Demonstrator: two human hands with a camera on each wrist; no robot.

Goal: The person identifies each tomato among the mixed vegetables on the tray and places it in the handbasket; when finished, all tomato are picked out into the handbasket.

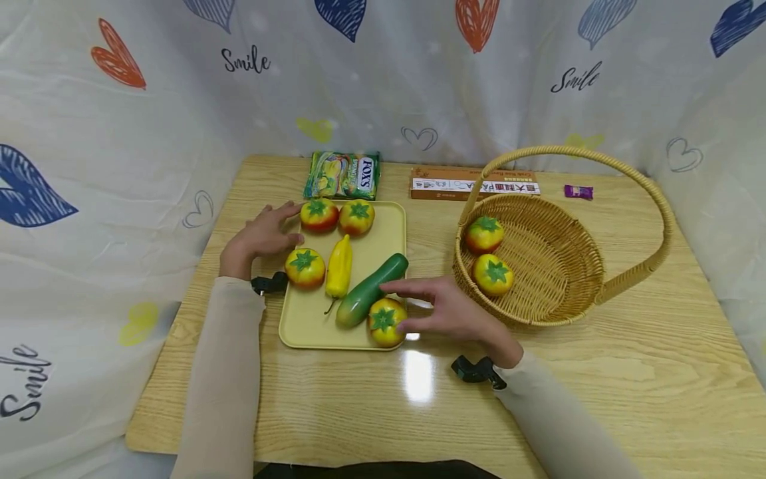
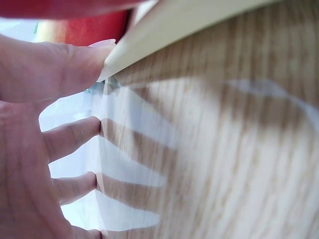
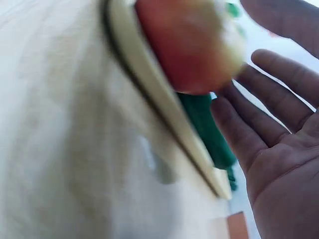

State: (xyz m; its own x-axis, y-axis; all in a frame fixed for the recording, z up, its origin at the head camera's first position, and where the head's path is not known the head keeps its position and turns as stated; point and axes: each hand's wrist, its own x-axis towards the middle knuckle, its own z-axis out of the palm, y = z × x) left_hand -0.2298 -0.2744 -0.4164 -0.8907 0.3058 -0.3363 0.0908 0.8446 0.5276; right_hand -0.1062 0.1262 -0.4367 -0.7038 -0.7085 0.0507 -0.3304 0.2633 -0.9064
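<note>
1. While the right hand (image 1: 451,309) hangs by the right edge of the pale yellow tray (image 1: 311,334), around mid-frame, its fingers are spread and grasp nothing; we cannot tell if a fingertip touches.
2. Left of centre, the left hand (image 1: 263,233) also has relaxed, ungripping fingers, its thumb seemingly against the rim.
3. Just beside the right thumb, the lower-right fruit (image 1: 386,322) sits in the tray, next to the green vegetable (image 1: 372,289).
4. We judge the step in hand a reach, for that fruit or the tray itself; either calls for curling the right fingers in without nudging the green vegetable.
5. Farther out, at frame right on the bench (image 1: 335,412), the wicker basket (image 1: 559,259) holds two similar fruits (image 1: 493,275).
</note>
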